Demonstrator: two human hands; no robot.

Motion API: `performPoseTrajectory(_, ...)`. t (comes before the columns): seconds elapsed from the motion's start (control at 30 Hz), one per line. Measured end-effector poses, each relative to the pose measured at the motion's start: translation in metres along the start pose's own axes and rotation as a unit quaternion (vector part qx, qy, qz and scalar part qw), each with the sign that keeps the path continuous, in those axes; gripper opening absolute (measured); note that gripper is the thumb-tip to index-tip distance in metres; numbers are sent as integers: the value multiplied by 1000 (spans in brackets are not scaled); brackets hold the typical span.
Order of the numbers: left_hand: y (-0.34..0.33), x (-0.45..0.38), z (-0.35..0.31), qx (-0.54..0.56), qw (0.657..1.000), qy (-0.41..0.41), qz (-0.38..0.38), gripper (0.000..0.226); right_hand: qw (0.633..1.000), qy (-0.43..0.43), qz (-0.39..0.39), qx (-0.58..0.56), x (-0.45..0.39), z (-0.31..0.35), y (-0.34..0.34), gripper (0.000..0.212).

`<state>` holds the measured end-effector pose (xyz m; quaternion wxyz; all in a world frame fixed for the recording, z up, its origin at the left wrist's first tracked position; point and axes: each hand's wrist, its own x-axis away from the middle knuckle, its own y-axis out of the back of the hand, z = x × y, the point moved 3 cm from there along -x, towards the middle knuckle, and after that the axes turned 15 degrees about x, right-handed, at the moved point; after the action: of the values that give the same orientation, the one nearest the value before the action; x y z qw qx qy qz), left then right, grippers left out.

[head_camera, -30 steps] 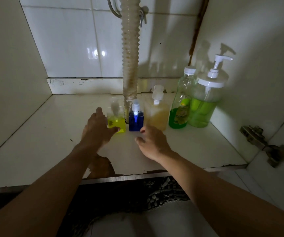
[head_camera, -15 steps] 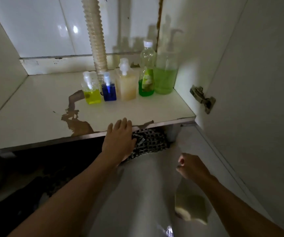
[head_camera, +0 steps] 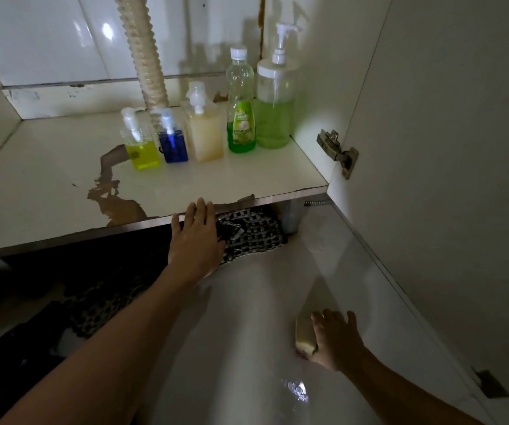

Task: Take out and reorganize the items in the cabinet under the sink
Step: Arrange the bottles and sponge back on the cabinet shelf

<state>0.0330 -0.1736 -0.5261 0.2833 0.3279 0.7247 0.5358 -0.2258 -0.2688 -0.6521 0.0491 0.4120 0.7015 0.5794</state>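
On the cabinet floor [head_camera: 48, 179] a row of bottles stands at the back right: a yellow pump bottle [head_camera: 141, 148], a small blue pump bottle [head_camera: 173, 145], a cream pump bottle [head_camera: 205, 133], a green bottle with a white cap [head_camera: 241, 118] and a large green pump dispenser [head_camera: 274, 111]. My left hand [head_camera: 196, 240] lies flat with straight fingers at the cabinet's front edge, over a checkered cloth [head_camera: 253, 234]. Lower right, my right hand [head_camera: 334, 342] reaches down onto a pale yellowish sponge-like thing [head_camera: 303, 335] on the floor, fingers curled over it.
A corrugated drain hose [head_camera: 146, 53] comes down behind the small bottles. The open cabinet door [head_camera: 446, 148] stands at the right with a metal hinge [head_camera: 337, 151]. The cabinet floor has peeled brown patches [head_camera: 115, 197]. The white tiled floor [head_camera: 247, 348] is dim.
Both hands drew back from the bottles. The left settled on the cabinet's front edge; the right dropped to the floor and now covers the pale thing. The view swung right and down.
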Motion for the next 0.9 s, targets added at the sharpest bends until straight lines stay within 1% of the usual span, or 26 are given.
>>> performPoseTrajectory(0.17,-2,1,2,-4,1000,-6,0,80,999,-19,-48,-1,7,6,5,73)
performPoseTrajectory(0.27,-2,0,4,0,1000,-7,1,81,993,-39,-113,7,3,4,28,81)
performPoseTrajectory(0.3,-3,0,4,1,1000,-8,1,81,992,-39,-116,-6,1,3,40,84)
performPoseTrajectory(0.37,-3,-1,4,3,1000,-10,3,80,992,-33,-108,-57,-7,-3,69,83)
performPoseTrajectory(0.4,-4,-1,4,3,1000,-11,2,80,990,-33,-119,-74,-11,-7,88,82)
performPoseTrajectory(0.5,-4,0,4,2,1000,-13,-1,81,974,-34,-196,-106,-24,-20,158,81)
performPoseTrajectory(0.63,-6,2,2,-4,1000,-6,-9,84,959,-17,-270,-83,-46,-35,238,84)
performPoseTrajectory(0.7,-7,1,1,-5,1000,-4,-10,84,955,-12,-289,-64,-60,-39,267,78)
performPoseTrajectory(0.77,-7,1,2,-5,1000,-3,-7,85,959,-9,-280,-45,-77,-39,284,68)
performPoseTrajectory(0.9,-6,1,2,-12,1000,-6,-2,87,961,-9,-278,-4,-111,-31,289,54)
